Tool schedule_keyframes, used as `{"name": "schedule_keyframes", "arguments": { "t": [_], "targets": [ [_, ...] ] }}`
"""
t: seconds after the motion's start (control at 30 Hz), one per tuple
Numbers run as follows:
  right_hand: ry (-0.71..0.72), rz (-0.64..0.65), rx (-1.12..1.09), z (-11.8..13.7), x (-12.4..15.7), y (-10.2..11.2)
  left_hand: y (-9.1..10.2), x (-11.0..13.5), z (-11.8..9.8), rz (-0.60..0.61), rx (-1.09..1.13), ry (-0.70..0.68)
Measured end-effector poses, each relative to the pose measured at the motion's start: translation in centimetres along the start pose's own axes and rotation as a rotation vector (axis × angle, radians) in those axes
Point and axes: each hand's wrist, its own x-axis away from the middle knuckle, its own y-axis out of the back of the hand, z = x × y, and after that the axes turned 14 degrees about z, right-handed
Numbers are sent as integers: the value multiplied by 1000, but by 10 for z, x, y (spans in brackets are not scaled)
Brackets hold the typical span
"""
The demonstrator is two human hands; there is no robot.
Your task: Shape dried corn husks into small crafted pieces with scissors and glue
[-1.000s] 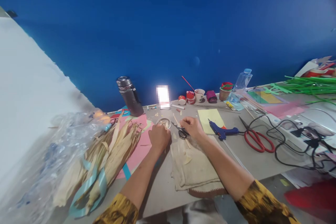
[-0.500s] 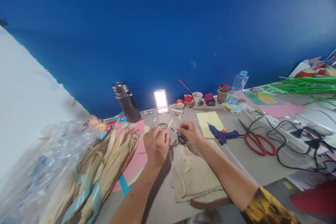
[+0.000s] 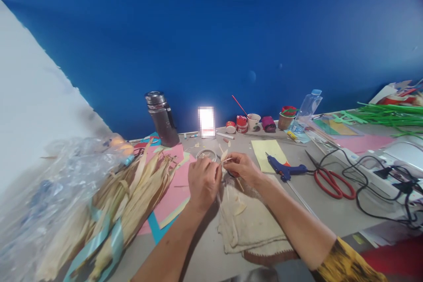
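- Husk piece (image 3: 224, 156): a small pale sliver held just above the bench (image 3: 205, 246), near the middle of its back half, right where the two hands meet.
- Left hand (image 3: 204, 180): fingers curled in, thumb and fingertips pinched on the near side of the husk piece. A second ago it lay as a fist beside the tape ring (image 3: 206, 154); it has since lifted and turned towards the other hand.
- Right hand (image 3: 243, 167): fingers bent and closed on the far side of the same husk piece. Earlier it rested on a small pair of black scissors; half a second ago those showed between the hands, and now the hand hides them almost wholly.
- The gap between the hands seen half a second ago has closed; the fingertips now touch or nearly touch.
- Cloth (image 3: 251, 224): a folded beige cloth lies under the right forearm towards the front edge, with husk scraps on it, as before.
- Husk pile (image 3: 132, 198): long dry strips on pink paper (image 3: 175, 189) at the left side of the bench, unmoved.
- Glue gun (image 3: 286, 168) and red scissors (image 3: 330, 180): lying right of the hands, well apart from them, unchanged.
- Flask (image 3: 161, 119): upright at the back edge, left of the hands.
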Motion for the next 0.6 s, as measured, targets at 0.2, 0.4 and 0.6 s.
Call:
{"name": "schedule_keyframes", "arguments": {
  "t": [0.2,0.4,0.6],
  "targets": [
    [45,47,51,4,3,-1,-2,1,-2,10,11,-28],
    [39,33,51,2,3,3,-3,1,-1,58,338,37],
    [-2,62,53,5,4,5,-7,-3,-3,287,1187,404]
  ]
}}
